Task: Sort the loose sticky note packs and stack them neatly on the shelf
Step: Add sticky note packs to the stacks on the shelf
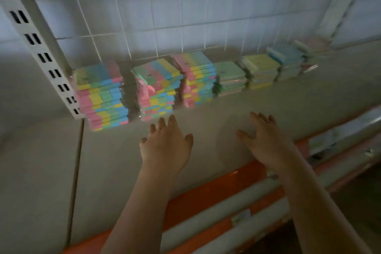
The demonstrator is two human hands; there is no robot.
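Observation:
Sticky note packs stand in a row of stacks along the back of the grey shelf (pixel 268 107). On the left are three tall striped multicolour stacks: the left one (pixel 102 95), the middle one (pixel 157 87) and the right one (pixel 195 77). Further right come a green stack (pixel 229 77), a yellow stack (pixel 260 70), a blue stack (pixel 286 59) and a blurred pink stack (pixel 311 53). My left hand (pixel 167 142) hovers over the shelf just in front of the middle striped stack, fingers spread, holding nothing. My right hand (pixel 261 136) is also spread and empty, in front of the green stack.
A white slotted upright (pixel 39 47) rises at the left. A white wire grid panel (pixel 165 10) backs the shelf. The shelf's front edge carries an orange strip (pixel 216 189) with price labels. A long clear-wrapped white item (pixel 342 6) leans at the top right.

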